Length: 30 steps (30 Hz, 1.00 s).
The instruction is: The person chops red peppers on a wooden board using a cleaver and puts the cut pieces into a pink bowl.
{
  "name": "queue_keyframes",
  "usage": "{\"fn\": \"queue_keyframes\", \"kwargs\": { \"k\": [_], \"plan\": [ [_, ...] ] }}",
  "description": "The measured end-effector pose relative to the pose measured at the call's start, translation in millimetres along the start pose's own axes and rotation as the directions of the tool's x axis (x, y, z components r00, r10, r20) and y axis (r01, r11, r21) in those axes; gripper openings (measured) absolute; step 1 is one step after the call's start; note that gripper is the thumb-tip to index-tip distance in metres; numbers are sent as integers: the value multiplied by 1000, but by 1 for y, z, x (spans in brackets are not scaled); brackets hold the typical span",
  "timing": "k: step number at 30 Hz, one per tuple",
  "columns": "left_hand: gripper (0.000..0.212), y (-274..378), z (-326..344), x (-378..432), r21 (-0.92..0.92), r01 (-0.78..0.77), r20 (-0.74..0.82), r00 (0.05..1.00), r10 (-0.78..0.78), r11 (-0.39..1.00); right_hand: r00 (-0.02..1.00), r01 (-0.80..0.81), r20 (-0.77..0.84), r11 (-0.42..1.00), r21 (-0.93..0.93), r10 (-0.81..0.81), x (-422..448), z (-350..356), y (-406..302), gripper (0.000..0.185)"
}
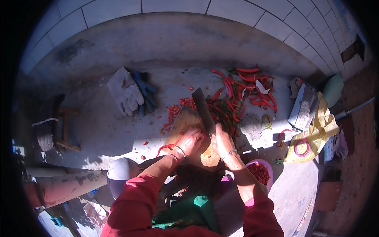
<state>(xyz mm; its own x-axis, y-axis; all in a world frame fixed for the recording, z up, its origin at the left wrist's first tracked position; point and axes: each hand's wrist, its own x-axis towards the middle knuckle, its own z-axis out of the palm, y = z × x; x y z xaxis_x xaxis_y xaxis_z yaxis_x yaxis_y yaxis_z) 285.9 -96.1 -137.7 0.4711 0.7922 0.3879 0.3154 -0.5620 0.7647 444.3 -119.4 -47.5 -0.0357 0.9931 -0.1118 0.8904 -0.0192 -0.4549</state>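
A wooden cutting board (188, 118) lies before me on the concrete. My left hand (189, 142) rests over it, fingers bent around a red chili pepper (166, 146) whose thin end sticks out to the left. The grip of a cleaver (203, 109) is in my right hand (222, 143), its broad dark blade pointing away from me above the board's right side. Chopped red chili (175, 112) is heaped along the board's far left edge. Whole red chili peppers (257, 89) are piled farther off to the right. Below my right wrist, a pink bowl (271, 179) contains cut chili.
Grey (127, 93) and blue (145, 89) work gloves lie far left, near the wall. A wooden stool (62, 129) stands left. To the right are a yellow woven sack (321, 124), a box (300, 106) and a grey cloth (251, 126). A thick pipe (69, 187) runs at lower left.
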Motion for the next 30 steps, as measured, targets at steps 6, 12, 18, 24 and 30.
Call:
{"fn": "queue_keyframes", "kwargs": {
  "k": [6, 12, 18, 24, 30],
  "plan": [
    [13, 0, -1, 0, 1, -26, -3, 1000, 26, 1000, 991, 95, 110, 984, -149, -79, -24, -20, -12, 32],
    [12, -2, -3, 0, 9, -45, 5, 999, 45, 999, 973, 79, 230, 979, -188, -34, -24, -26, -19, 32],
    [12, -2, -3, 4, -36, -43, 24, 999, 44, 998, 964, 73, 263, 981, -180, -24, -13, -32, -17, 34],
    [13, -1, -6, 4, -29, -36, 42, 998, 37, 999, 963, 60, 270, 980, -191, -6, -15, -31, -17, 33],
    [12, -5, -4, 4, -15, -37, 31, 999, 37, 999, 958, 43, 284, 966, -255, 32, -21, -38, -33, 25]
  ]
}}
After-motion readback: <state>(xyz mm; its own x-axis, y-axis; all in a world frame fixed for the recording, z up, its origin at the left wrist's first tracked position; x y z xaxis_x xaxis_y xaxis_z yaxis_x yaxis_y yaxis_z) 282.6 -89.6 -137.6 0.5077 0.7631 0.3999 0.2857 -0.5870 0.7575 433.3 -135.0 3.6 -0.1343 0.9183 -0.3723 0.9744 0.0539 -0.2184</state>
